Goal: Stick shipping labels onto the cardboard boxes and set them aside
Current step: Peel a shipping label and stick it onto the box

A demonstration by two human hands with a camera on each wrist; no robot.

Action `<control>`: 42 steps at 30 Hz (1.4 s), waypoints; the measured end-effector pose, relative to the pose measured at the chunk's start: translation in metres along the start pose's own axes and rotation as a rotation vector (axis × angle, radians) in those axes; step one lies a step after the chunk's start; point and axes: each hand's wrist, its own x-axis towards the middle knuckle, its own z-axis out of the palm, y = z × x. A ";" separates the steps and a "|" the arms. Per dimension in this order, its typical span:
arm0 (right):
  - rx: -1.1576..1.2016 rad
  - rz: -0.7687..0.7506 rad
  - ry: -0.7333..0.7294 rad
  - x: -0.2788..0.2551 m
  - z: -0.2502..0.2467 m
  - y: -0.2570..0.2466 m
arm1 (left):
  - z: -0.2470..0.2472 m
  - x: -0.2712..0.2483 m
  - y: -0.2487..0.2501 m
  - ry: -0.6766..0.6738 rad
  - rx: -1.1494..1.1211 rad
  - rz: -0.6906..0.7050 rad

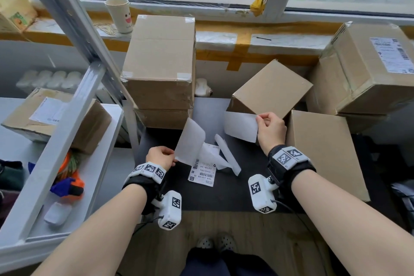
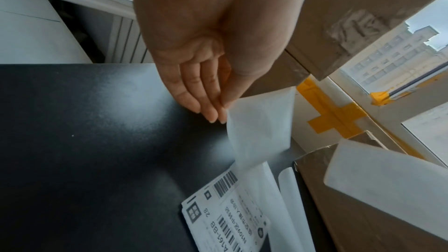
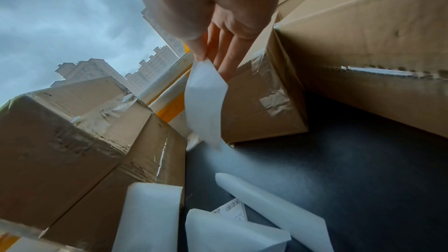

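Head view has your right hand up around 1 o'clock from the middle of the tabletop, thumb and fingers pinching one edge of a blank white sheet, which hangs right in front of the small tilted cardboard box. Can't tell from these shots whether that sheet is the sticky label or its backing.

Your left hand sits at about 9 o'clock, fingers pressed together and pinching the corner of a second curled white sheet that stands up off the surface.

Between your hands, dead center, a printed shipping label lies flat with barcodes showing, and a couple of loose curled white strips lie partly over it.

Further out: a tall stack of boxes at 12 o'clock, a flat box at 3 o'clock, and a big box with a label already on it at 2 o'clock. On the metal shelf at 9 o'clock sits one more labelled box. A paper cup stands on the windowsill.
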 end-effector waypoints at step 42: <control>-0.085 -0.196 -0.166 -0.030 -0.033 -0.006 | 0.025 -0.076 0.072 -0.188 1.019 0.566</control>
